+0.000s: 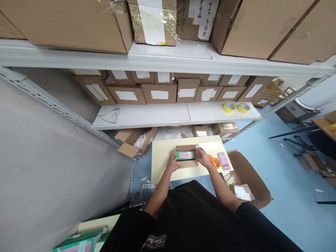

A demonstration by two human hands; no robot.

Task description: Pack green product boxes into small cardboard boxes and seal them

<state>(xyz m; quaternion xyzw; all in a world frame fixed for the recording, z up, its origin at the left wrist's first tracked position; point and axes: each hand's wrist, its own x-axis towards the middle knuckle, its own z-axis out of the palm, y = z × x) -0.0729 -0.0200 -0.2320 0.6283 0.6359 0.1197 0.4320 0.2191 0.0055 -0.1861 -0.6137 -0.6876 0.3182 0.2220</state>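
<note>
An open brown cardboard box (189, 163) rests on the pale yellow table (162, 175) before me, its flaps raised. Inside it lies a flat green box with a pink and white front (186, 155). My left hand (172, 163) grips the cardboard box at its left end, fingertips near the green box. At the opposite end, my right hand (203, 157) is closed on the right side of the cardboard; some of its fingers are hidden. Just right of that hand sits an orange tape dispenser (214, 161), beside a blurred pinkish-purple item (223, 161).
A white shelf (157, 113) behind the table bears cardboard boxes, glasses (114, 114) and two yellow tape rolls (229, 107). To the right stands a large open carton (252, 175) with packed boxes. Another open carton (131, 141) is at left. Green packages (78, 243) lie lower left.
</note>
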